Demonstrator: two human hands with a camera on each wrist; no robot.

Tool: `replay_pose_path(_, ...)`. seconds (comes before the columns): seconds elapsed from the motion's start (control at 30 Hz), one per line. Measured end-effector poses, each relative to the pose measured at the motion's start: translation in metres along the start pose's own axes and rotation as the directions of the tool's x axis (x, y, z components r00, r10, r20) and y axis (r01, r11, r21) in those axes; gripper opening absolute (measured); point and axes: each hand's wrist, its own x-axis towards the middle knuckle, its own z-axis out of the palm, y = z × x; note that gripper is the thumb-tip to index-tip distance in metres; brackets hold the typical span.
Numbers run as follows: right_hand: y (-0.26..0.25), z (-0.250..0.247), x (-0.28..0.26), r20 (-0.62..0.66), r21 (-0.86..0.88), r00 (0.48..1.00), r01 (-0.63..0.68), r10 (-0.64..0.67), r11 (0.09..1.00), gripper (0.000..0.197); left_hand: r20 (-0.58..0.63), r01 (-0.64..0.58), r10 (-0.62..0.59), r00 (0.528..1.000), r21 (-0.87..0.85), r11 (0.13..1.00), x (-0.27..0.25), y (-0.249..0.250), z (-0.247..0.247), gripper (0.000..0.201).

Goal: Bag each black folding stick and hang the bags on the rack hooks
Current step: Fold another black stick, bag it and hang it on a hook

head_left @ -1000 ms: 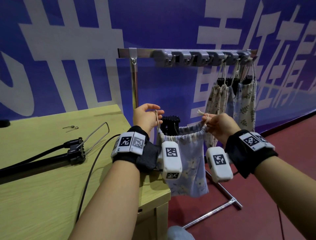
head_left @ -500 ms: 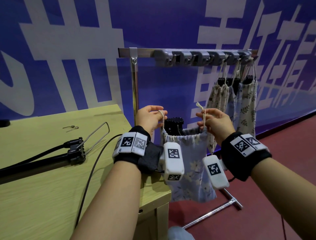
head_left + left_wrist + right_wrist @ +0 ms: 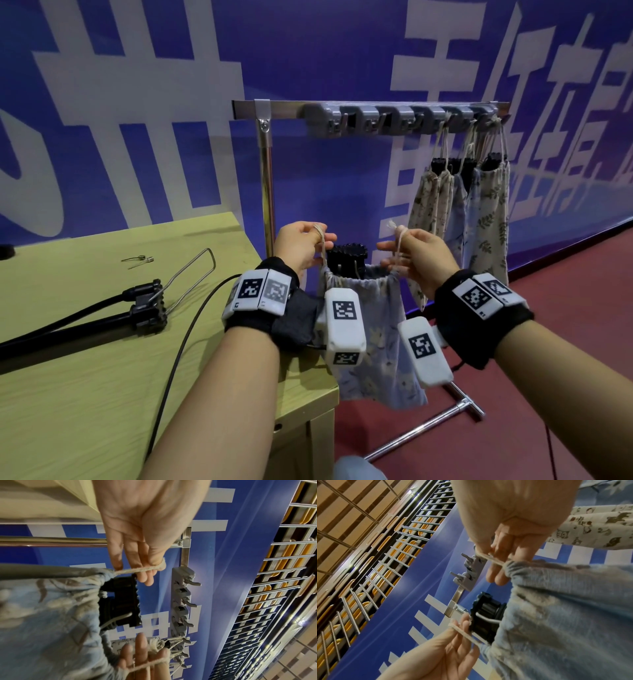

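Note:
A light blue floral drawstring bag [image 3: 373, 308] hangs between my hands, just off the table's right edge. The ribbed top of a black folding stick [image 3: 346, 257] pokes out of its mouth. My left hand [image 3: 320, 236] pinches the left cord loop [image 3: 142, 569] and my right hand [image 3: 394, 245] pinches the right cord [image 3: 494, 560]. Both hands are below the grey rack hooks [image 3: 394, 118]. A second black folding stick [image 3: 144, 308] lies on the table. In the wrist views the stick [image 3: 120, 601] sits in the gathered bag mouth [image 3: 539, 574].
Three filled patterned bags [image 3: 472, 205] hang from the right-hand hooks; the left hooks [image 3: 187, 601] are bare. The steel rack post [image 3: 268, 192] stands beside the yellow-green table [image 3: 85, 377]. A black cable and small metal pins lie on the table. The rack foot [image 3: 428, 425] crosses the red floor.
My right hand has moved left and up, closer to the left hand. The cords are pulled upward and the bag mouth has gathered narrower around the stick.

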Motion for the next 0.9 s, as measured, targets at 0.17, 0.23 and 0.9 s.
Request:
replay_pose_path(0.17, 0.002, 0.007, -0.002, 0.005, -0.030, 1.000, -0.018, 0.018, 0.999, 0.027, 0.023, 0.078, -0.077, 0.997, -0.017, 0.997, 0.001, 0.005, -0.001, 0.025)
replay_pose_path(0.23, 0.007, 0.007, -0.002, -0.014, -0.042, 0.999, -0.050, 0.049, 0.998, 0.030, 0.042, 0.132, -0.131, 0.990, -0.016, 0.991, 0.000, 0.006, -0.001, 0.027)
replay_pose_path(0.9, -0.001, 0.002, -0.001, 0.025, -0.001, 0.980, -0.198, 0.198, 0.980, 0.033, 0.142, 0.097, -0.083, 0.986, -0.088, 0.991, -0.005, 0.007, 0.003, 0.027)
